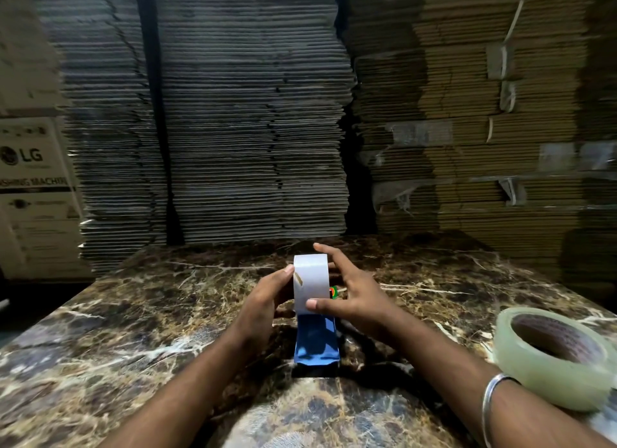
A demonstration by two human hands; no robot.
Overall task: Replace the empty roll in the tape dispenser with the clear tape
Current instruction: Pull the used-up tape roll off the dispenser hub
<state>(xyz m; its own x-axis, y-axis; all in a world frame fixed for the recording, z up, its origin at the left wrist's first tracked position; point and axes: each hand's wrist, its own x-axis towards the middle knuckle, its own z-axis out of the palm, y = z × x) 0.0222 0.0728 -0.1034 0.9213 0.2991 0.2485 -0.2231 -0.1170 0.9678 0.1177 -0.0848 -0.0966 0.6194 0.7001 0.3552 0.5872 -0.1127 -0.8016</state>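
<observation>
On the marble table (100,314), the blue tape dispenser (317,344) is taken as the landmark: the empty roll (310,280) is seated at its far end, pinched on one side by the left hand (267,300) and on the other by the thumb of the right hand (350,297), whose fingers are spread. The clear tape (551,350) is seen well to the right of the dispenser. The roll is probably best slid off straight sideways while the dispenser is steadied

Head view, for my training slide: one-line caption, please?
Both hands grip the empty roll on the blue dispenser; clear tape waits nearby.
</observation>
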